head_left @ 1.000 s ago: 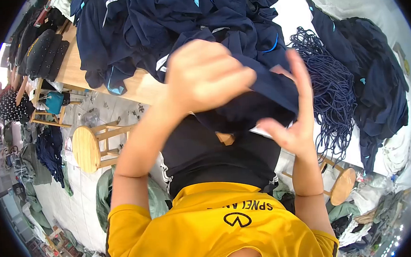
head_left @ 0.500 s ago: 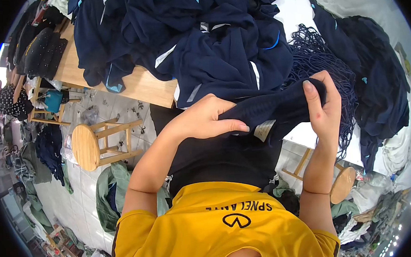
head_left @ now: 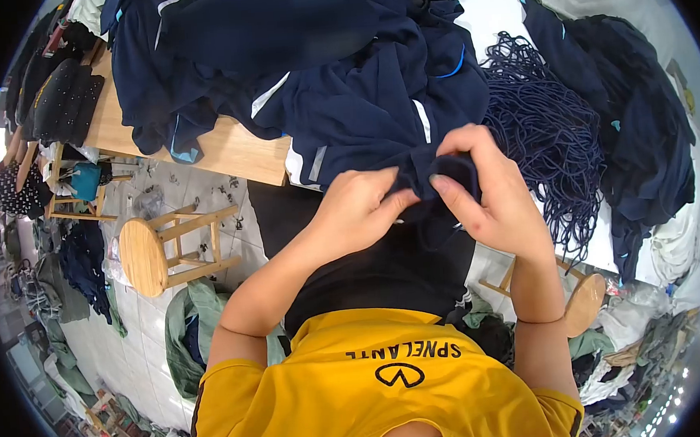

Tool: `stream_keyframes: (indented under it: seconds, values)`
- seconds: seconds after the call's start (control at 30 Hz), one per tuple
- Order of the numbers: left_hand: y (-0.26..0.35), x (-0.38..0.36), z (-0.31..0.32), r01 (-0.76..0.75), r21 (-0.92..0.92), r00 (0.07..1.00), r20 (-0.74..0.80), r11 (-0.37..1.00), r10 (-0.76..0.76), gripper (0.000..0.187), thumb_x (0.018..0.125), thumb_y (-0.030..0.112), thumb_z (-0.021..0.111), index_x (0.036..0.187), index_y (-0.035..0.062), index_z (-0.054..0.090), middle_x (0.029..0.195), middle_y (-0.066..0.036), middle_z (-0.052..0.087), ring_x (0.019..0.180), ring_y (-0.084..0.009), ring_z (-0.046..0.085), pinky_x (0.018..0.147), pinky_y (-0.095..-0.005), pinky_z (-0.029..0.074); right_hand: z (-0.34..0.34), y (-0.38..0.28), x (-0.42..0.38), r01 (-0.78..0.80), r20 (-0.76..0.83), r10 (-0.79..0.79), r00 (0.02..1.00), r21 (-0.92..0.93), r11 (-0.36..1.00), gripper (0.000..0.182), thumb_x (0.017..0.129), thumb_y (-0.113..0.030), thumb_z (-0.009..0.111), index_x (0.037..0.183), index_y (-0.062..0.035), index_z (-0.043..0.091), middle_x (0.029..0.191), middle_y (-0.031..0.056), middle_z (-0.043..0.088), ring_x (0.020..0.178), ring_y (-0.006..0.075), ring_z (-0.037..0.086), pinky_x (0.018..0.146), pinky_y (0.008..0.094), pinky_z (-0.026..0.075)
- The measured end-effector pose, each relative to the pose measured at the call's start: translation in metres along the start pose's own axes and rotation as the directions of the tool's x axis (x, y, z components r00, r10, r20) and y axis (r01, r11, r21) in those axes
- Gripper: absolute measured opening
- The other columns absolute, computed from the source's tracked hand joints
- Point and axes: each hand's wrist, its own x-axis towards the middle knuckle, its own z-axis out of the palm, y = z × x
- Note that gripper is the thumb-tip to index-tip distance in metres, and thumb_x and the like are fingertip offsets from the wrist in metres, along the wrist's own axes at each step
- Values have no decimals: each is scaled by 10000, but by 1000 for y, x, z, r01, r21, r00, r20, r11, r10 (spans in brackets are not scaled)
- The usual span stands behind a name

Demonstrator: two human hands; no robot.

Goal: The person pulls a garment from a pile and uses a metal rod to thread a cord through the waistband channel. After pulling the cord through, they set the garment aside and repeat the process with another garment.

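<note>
A dark navy garment (head_left: 415, 170) is bunched between my two hands, above my lap at the table's near edge. My left hand (head_left: 361, 210) is closed on its left side, thumb and fingers pinching the cloth. On the right, my right hand (head_left: 489, 198) curls round a folded, rolled-looking part of the same garment, thumb pressed on its near side. The hands are close together, a small gap apart. Beyond them lies a heap of navy garments (head_left: 343, 99) with white and light-blue strips. Dark cloth at its top is smeared by motion.
A tangle of navy cords (head_left: 550, 142) lies right of my right hand, with more navy garments (head_left: 632, 113) beyond. The wooden table (head_left: 241, 149) edge is at the left. Wooden stools (head_left: 142, 257) and green cloth (head_left: 185, 333) are on the floor. Another person (head_left: 19, 183) is at far left.
My right hand has moved left toward my left hand, bunching the garment that was stretched between them. Its pale label no longer shows. A blurred dark cloth shape now appears over the heap.
</note>
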Motion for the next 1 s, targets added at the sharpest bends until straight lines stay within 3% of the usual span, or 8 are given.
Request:
stream_keyframes:
  seconds: [0.1, 0.17, 0.3, 0.37, 0.5, 0.6, 0.73, 1.0]
  values:
    - [11, -2, -23, -64, 335, 922, -340, 940, 184, 215, 806, 174, 721, 761, 3, 597, 612, -172, 549, 548, -342, 552, 499, -371, 403, 23, 20, 1, 104, -314, -105, 944, -19, 994, 619, 722, 41, 629, 1288, -17, 387, 1267, 203, 457, 1133, 346, 529, 884, 363, 473]
    - [5, -7, -53, -252, 434, 514, -697, 865, 500, 147, 787, 103, 750, 813, -2, 651, 640, -68, 621, 562, -140, 577, 537, -273, 440, 41, 56, 2, -65, -541, 15, 841, -74, 995, 711, 653, 60, 649, 1311, -8, 387, 1266, 217, 469, 1189, 381, 498, 911, 413, 480]
    - [44, -14, -118, 111, 697, 464, -666, 708, 584, 167, 837, 113, 717, 921, -30, 706, 765, -23, 688, 656, -57, 570, 624, -198, 451, 73, 78, -27, -286, -420, 160, 893, -255, 924, 631, 589, 79, 642, 1187, -47, 484, 1115, 160, 574, 1046, 377, 566, 833, 408, 493]
    - [25, 9, -153, -111, 405, 308, -854, 907, 419, 189, 871, 156, 706, 907, -30, 703, 764, 20, 665, 682, -34, 531, 637, -189, 427, 88, 52, -37, -17, -295, -18, 955, -116, 993, 439, 585, 79, 580, 1008, -39, 563, 1040, 137, 584, 959, 344, 557, 807, 403, 474]
    - [-35, 18, -173, 54, 393, 447, -831, 918, 330, 199, 894, 163, 686, 899, -35, 694, 748, -1, 647, 658, -71, 525, 590, -238, 407, 89, 35, -50, 96, -116, -76, 990, 183, 978, 230, 677, -30, 622, 906, -21, 639, 1109, 123, 595, 1035, 322, 533, 929, 397, 396]
    - [-42, 37, -144, 5, 817, 519, -495, 577, 696, 96, 799, 116, 715, 876, 58, 719, 760, -39, 662, 670, -182, 604, 603, -291, 425, 77, 38, -51, 77, 65, -91, 994, 195, 978, 445, 735, -173, 733, 1136, -21, 615, 1247, 166, 531, 1169, 348, 480, 1020, 421, 342]
    - [4, 55, -67, -459, 810, 572, -44, 364, 819, 287, 590, 84, 717, 873, 132, 726, 797, 17, 640, 694, -193, 595, 632, -323, 437, 39, 42, -37, 144, -483, -123, 867, 7, 990, 1184, 620, -503, 839, 1455, 48, 206, 1526, 223, 177, 1407, 360, 221, 1153, 431, 161]
    - [6, 44, -6, -407, 355, 896, -25, 841, 444, 232, 770, 208, 772, 913, 43, 694, 797, -98, 678, 621, -247, 596, 583, -318, 462, -55, 25, -21, 66, -565, 52, 823, 185, 981, 114, 803, 49, 690, 876, -5, 621, 877, 51, 620, 792, 92, 550, 716, 207, 430]
